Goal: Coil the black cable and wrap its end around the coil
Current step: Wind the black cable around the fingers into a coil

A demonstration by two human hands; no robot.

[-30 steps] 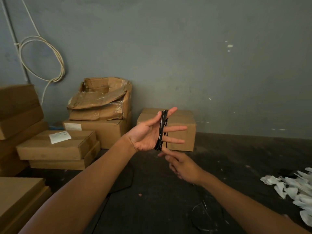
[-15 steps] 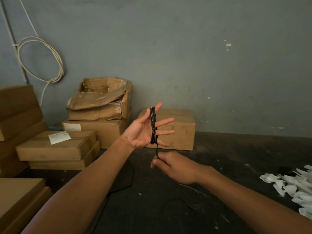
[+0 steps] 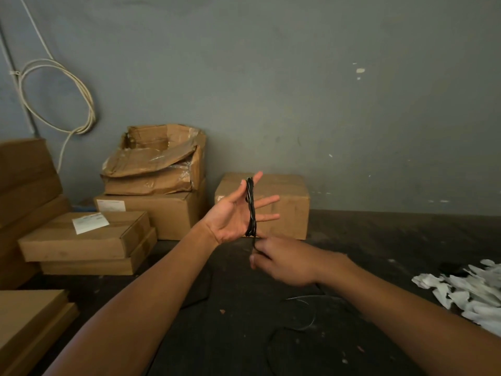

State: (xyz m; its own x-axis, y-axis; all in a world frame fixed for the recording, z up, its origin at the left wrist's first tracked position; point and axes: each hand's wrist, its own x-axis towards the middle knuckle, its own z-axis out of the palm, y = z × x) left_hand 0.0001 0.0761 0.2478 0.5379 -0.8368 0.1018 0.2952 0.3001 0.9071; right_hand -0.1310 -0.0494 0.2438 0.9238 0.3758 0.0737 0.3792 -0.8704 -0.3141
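Dark, dusty concrete floor: brown cardboard boxes stacked along wall; white crumpled scraps at right; loose black cable trailing.

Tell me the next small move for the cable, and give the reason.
Probably carry the right hand up and over the left hand for another turn. The black cable is looped around the spread left fingers, the right hand pinches the strand just below, and slack cable lies on the floor.

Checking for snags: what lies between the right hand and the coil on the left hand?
In the head view, only a short stretch of the black cable runs from the coil on the left hand down to the right hand.
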